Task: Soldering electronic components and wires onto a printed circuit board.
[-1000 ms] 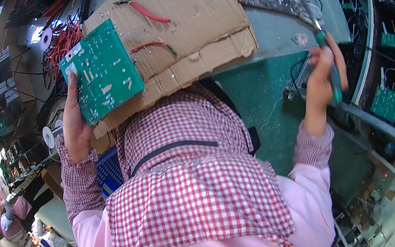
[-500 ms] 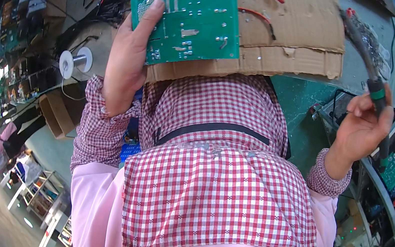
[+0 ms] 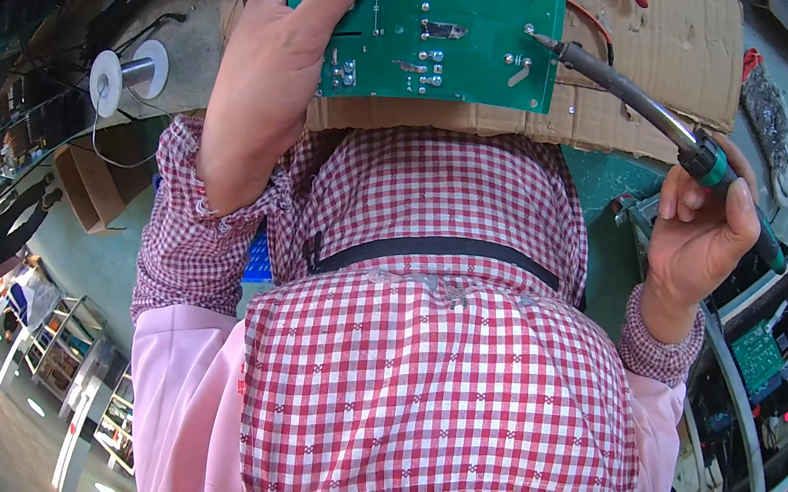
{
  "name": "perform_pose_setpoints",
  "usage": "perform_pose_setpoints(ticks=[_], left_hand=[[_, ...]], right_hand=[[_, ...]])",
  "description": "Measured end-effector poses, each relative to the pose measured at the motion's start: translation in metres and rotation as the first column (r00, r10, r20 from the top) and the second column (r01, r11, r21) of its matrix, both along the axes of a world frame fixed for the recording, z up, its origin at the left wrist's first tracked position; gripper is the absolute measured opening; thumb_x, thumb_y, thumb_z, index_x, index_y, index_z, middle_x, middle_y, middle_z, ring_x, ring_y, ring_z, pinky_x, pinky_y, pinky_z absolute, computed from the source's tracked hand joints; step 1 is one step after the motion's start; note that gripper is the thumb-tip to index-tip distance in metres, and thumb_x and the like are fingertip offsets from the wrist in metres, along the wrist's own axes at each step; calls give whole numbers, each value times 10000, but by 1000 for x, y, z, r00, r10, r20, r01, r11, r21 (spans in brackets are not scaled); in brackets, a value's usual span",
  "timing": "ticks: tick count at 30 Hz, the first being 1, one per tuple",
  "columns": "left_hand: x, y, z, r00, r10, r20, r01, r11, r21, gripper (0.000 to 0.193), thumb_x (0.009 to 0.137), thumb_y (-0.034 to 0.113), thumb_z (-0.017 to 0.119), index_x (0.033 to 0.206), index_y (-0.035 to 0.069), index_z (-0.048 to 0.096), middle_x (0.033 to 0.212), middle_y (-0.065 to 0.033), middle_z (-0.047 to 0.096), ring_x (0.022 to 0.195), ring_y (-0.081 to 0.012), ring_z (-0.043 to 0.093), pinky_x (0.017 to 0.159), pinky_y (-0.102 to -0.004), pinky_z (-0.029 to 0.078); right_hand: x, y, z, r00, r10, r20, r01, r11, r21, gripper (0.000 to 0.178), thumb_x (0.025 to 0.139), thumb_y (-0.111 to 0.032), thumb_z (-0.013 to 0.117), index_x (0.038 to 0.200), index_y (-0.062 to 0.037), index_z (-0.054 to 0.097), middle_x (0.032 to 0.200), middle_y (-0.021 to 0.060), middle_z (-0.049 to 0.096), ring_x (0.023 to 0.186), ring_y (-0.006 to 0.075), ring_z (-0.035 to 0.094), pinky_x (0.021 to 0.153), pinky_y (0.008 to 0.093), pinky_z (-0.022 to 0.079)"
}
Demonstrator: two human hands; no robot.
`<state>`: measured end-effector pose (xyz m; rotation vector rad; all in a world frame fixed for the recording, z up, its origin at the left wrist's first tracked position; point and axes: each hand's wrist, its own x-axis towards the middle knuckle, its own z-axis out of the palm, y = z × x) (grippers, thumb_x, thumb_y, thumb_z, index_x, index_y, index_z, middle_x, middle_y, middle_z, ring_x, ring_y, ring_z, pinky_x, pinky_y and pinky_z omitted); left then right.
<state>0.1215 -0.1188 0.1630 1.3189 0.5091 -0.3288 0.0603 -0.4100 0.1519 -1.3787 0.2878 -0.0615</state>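
In the head view, a green circuit board point(image 3: 435, 25) is held solder-side up by the left hand point(image 3: 272, 78), the thumb laid across its upper left part and the remaining fingers hidden behind it. A soldering iron point(image 3: 668, 123) is gripped pen-fashion in the right hand point(image 3: 703, 234), fingers wrapped round its green-collared handle. Compared with half a second ago, the board has been brought nearer and squared to the camera, and the iron, then held well off to the right, has been swung across so that its tip now touches a joint near the board's right edge (whether solder is flowing cannot be told). From this it is judged that the soldering of that joint has just been started. Behind the board lies a sheet of brown cardboard point(image 3: 663, 52) on the green worktop point(image 3: 615, 176). A spool of solder wire point(image 3: 126, 73) is seen to the left, well apart from both hands.
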Motion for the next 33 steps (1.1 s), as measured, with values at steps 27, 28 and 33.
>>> perform_pose_setpoints(ticks=[27,28,33], left_hand=[[3,6,9,998,-57,2,57,996,-75,443,1011,328,552,1271,-30,532,1069,-80,660,872,-105,648,752,-215,537],[4,6,9,998,-58,-1,58,995,-78,448,1011,331,551,1274,-31,529,1073,-83,659,877,-106,649,756,-215,537],[3,6,9,998,-57,17,58,991,-121,475,1012,353,545,1285,-35,522,1090,-93,656,903,-111,650,775,-214,537]], right_hand=[[3,-25,-2,965,243,100,-239,970,-49,469,852,-240,607,1208,64,592,922,156,626,704,196,572,635,297,465],[4,-28,-3,951,285,122,-282,958,-45,467,844,-232,616,1213,53,596,953,166,617,720,206,575,648,299,467],[10,-40,-8,876,433,213,-419,901,-110,459,832,-226,638,1235,-9,613,1032,187,573,789,238,581,681,312,475]])
